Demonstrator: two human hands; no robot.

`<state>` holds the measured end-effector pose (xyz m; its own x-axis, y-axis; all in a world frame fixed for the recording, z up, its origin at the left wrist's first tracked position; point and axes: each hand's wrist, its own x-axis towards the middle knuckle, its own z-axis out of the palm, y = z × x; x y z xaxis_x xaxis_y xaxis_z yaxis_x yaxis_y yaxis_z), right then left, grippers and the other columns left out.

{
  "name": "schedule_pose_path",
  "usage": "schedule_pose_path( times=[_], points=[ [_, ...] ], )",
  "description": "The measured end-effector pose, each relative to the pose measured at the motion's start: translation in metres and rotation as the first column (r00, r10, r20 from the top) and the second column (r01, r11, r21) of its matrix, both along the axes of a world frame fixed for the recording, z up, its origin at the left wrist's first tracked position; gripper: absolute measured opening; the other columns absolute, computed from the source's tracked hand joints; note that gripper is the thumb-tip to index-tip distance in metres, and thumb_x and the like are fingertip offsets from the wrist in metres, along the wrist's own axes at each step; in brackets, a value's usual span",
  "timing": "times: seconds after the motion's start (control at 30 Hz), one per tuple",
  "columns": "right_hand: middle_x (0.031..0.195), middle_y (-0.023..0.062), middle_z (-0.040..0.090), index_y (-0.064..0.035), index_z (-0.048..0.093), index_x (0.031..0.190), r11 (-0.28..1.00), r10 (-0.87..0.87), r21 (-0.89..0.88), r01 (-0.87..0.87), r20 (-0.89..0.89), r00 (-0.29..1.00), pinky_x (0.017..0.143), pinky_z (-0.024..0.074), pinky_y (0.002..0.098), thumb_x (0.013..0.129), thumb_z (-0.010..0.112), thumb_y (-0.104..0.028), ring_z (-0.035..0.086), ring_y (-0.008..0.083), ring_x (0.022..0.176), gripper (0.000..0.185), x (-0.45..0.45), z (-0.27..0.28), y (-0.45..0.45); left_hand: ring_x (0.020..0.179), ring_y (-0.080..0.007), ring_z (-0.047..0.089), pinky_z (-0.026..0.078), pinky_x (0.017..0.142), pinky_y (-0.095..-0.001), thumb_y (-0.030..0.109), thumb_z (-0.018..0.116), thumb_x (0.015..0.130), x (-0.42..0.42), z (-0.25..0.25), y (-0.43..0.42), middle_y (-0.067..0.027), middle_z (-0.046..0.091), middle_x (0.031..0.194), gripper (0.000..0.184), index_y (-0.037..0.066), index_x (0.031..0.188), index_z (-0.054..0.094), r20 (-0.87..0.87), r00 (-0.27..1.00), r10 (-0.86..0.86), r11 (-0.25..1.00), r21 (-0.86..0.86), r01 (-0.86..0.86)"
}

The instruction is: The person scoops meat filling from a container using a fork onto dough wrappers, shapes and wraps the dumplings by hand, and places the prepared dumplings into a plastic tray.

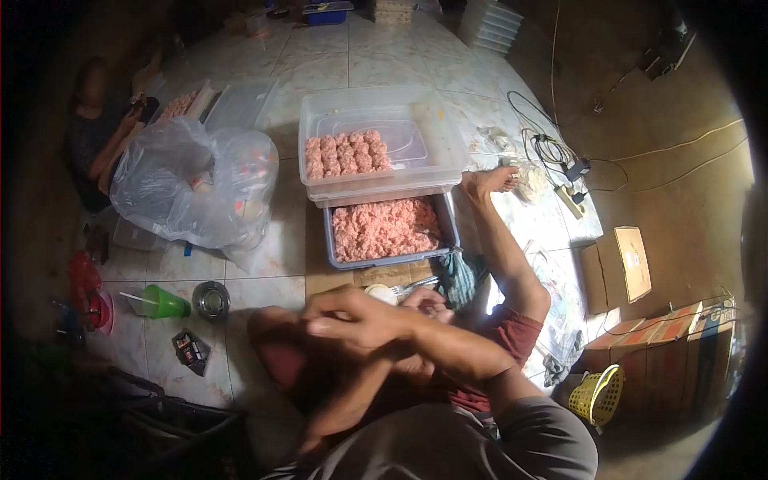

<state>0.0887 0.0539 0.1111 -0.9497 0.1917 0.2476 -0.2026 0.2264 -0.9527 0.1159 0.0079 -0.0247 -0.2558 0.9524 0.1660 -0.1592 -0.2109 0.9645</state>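
With directions taken from the right hand (352, 320), the right forearm (456, 344) is lying across the left forearm (352, 396). The right hand's fingers are curling inward, but they are blurring, and I cannot tell whether they are pinching anything. The left hand is hiding beneath the right forearm, so I cannot tell its grip. At 1 o'clock the mince (384, 228) is filling a blue-grey tub (392, 260). Beyond, at 12 o'clock, a clear tub (444, 148) is holding rows of meat lumps (348, 154) in its 8 o'clock part. A white dish (382, 294) is lying near, between 1 and 2; a cloth (458, 280) is lying at 2. At 9 o'clock a green cup (170, 302) is lying tilted. Between 10 and 11 a plastic bag (168, 176) is bulging; at 10 a co-worker (88, 128) is sitting.
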Motion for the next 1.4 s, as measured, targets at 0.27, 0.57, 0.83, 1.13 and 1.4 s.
schedule_pose_path(
  times=[0.27, 0.57, 0.83, 1.13, 1.4],
  points=[
    [0.087, 0.0188, 0.070, -0.0036, 0.063, 0.115, 0.371, -0.869, 0.900, 0.228, 0.250, 0.427, 0.075, 0.0519, 0.0489, 0.093, 0.056, -0.016, 0.068, 0.0391, 0.082, 0.027, 0.122, -0.108, 0.172, 0.103, -0.0293, 0.063, 0.050, 0.087, -0.0452, 0.020, 0.081, 0.078, -0.092, -0.037, -0.024, -0.0127, 0.067, 0.108, 0.038, 0.007, 0.108, 0.063, -0.795, 0.606, 0.017, 0.984, -0.093, -0.150],
    [0.091, 0.0175, 0.069, -0.0046, 0.064, 0.108, 0.532, -0.647, 0.699, 0.478, -0.029, 0.762, 0.081, 0.0484, 0.0493, 0.094, 0.052, -0.016, 0.067, 0.0358, 0.087, 0.021, 0.069, -0.029, 0.109, 0.102, -0.0310, 0.063, 0.046, 0.091, -0.0446, 0.012, 0.054, 0.088, -0.085, -0.073, -0.023, -0.0107, 0.070, 0.105, 0.020, 0.007, 0.100, 0.069, -0.967, 0.244, -0.075, 0.980, -0.117, -0.161],
    [0.094, 0.0163, 0.067, -0.0055, 0.065, 0.102, 0.307, -0.618, 0.932, 0.191, 0.043, 0.785, 0.087, 0.0454, 0.0496, 0.095, 0.049, -0.015, 0.066, 0.0329, 0.091, 0.019, 0.014, -0.063, 0.133, 0.084, -0.0385, 0.064, 0.051, 0.076, -0.0466, 0.011, 0.074, 0.078, -0.095, -0.124, -0.024, -0.0186, 0.068, 0.093, 0.019, 0.008, 0.096, 0.070, -0.806, 0.583, 0.105, 0.984, 0.000, -0.177],
    [0.087, 0.0142, 0.066, -0.0090, 0.067, 0.089, 0.304, -0.559, 0.953, -0.006, 0.183, 0.809, 0.098, 0.0424, 0.0568, 0.092, 0.047, -0.014, 0.065, 0.0281, 0.084, 0.022, -0.036, -0.119, 0.126, 0.101, -0.0385, 0.065, 0.050, 0.089, -0.0465, 0.028, 0.075, 0.072, -0.106, -0.122, -0.008, -0.0213, 0.071, 0.091, 0.022, 0.006, 0.071, 0.071, -0.735, 0.676, 0.047, 0.980, -0.097, -0.174],
    [0.074, 0.0126, 0.061, -0.0102, 0.059, 0.083, 0.218, -0.569, 0.968, 0.124, 0.022, 0.822, 0.085, 0.0454, 0.0559, 0.088, 0.052, -0.015, 0.063, 0.0310, 0.072, 0.010, -0.029, -0.152, 0.147, 0.075, -0.0363, 0.064, 0.050, 0.070, -0.0463, 0.021, 0.076, 0.077, -0.110, -0.084, -0.011, -0.0152, 0.068, 0.076, 0.018, 0.005, 0.076, 0.069, -0.584, 0.803, 0.116, 0.984, -0.041, -0.172]
  ],
)
